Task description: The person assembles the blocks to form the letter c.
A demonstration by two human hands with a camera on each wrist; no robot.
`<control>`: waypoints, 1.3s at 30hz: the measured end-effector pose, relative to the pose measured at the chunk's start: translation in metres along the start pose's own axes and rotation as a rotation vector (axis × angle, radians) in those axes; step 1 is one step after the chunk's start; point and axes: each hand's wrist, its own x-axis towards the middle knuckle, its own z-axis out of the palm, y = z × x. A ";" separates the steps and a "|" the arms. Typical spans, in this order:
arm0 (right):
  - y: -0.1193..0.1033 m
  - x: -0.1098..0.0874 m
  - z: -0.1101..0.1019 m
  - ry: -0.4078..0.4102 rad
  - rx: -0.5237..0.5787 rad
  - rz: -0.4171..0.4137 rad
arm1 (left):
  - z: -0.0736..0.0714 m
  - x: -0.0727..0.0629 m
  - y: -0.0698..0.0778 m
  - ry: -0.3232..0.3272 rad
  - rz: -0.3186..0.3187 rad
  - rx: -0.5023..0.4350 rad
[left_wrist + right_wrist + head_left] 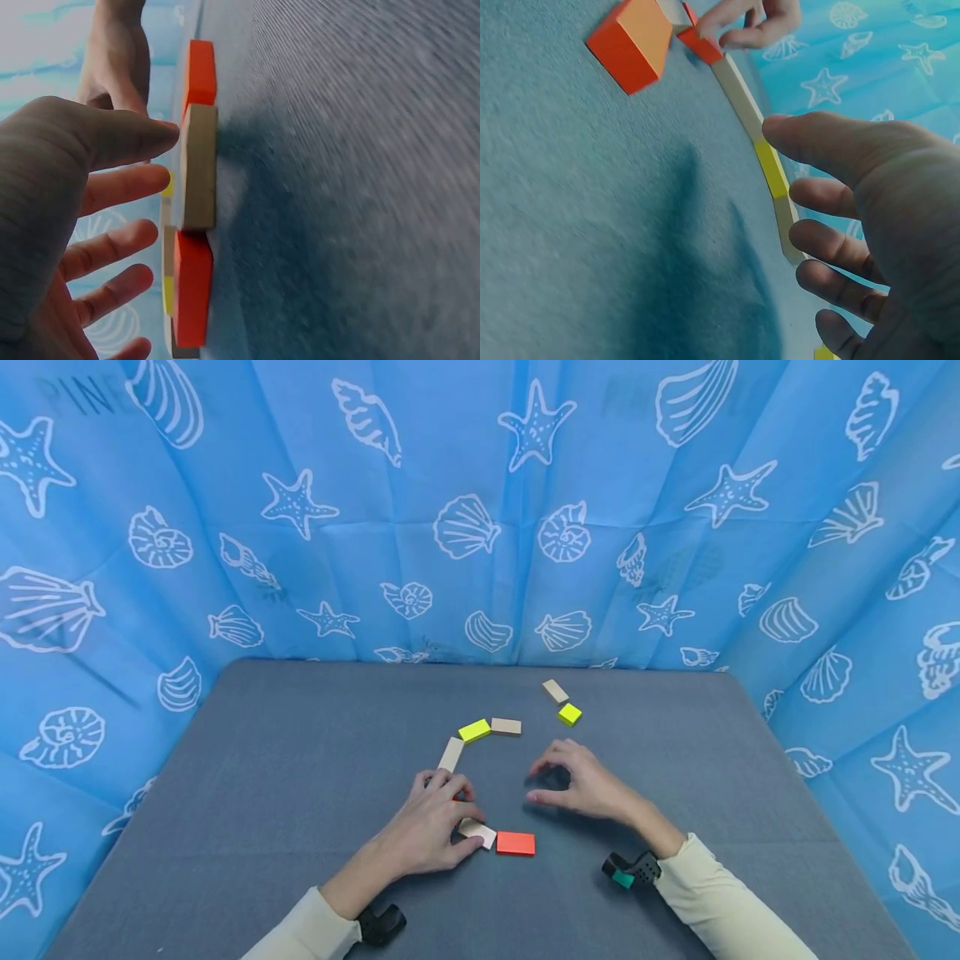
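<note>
My left hand [431, 827] hovers low over a curved row of small blocks. Its thumb and index fingertips are right at a pale wooden block [477, 833]; in the left wrist view they lie just above its top, not around it. A red block [193, 289] adjoins that one, mostly hidden by the fingers in the head view. Another red block [516, 843] forms the row's near right end. To the right of the row, my right hand [588, 783] is held above the table with thumb and fingers apart, holding nothing.
The row continues away through a wooden block [450, 754], a yellow block [474, 731] and another wooden block [506, 727]. Farther right lie a loose wooden block [555, 691] and a yellow block [570, 714]. A blue curtain [450, 585] hangs behind the grey table [300, 727].
</note>
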 end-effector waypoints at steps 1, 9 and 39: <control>0.001 0.000 -0.001 0.008 0.003 0.004 | 0.000 0.000 0.002 -0.001 0.002 -0.002; 0.011 0.007 -0.007 0.074 -0.015 -0.003 | 0.007 0.008 0.017 -0.006 0.041 -0.023; 0.045 0.050 -0.031 0.265 -0.071 0.103 | 0.028 0.017 0.031 0.007 0.069 0.009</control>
